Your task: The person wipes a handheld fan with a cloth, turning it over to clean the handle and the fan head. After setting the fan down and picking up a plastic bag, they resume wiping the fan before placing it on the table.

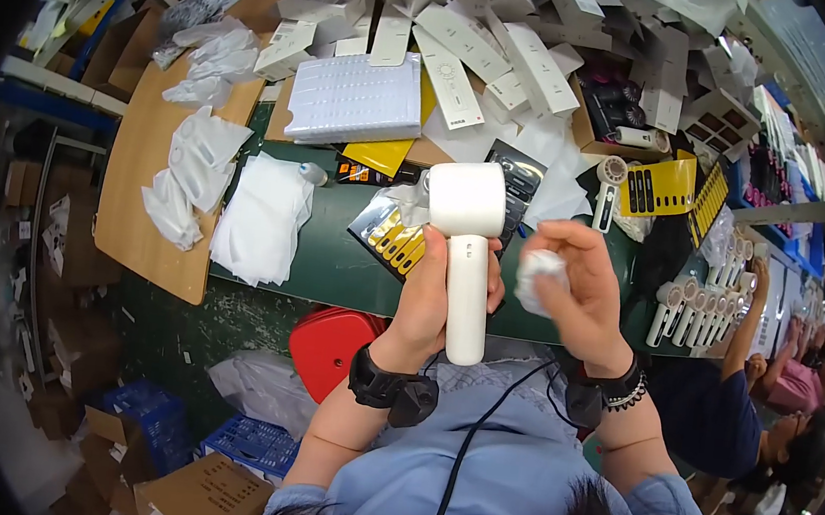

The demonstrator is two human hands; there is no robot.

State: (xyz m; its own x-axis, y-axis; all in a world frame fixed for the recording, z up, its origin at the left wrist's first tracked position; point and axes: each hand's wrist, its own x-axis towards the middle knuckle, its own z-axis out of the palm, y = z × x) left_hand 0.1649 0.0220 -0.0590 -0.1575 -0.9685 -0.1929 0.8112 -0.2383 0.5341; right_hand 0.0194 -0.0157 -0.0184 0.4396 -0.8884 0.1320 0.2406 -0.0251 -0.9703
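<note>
Stack of thin wht sheets (264,220) on dk grn table (335,275). L hand (423,294) wrapped round handle of wht plastic round-headed dryer (470,289), nr table edge. R hand (585,291), part blurred, pinching crumpled wht wad (537,279) alongside.

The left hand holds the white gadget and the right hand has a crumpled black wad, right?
Not quite: the head view shows the crumpled wad in the right hand is white, not black. The left hand does hold the white gadget.

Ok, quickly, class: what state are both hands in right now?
Left hand: closed, holding a white handheld device.
Right hand: curled, holding a crumpled white wad, somewhat blurred.
</note>
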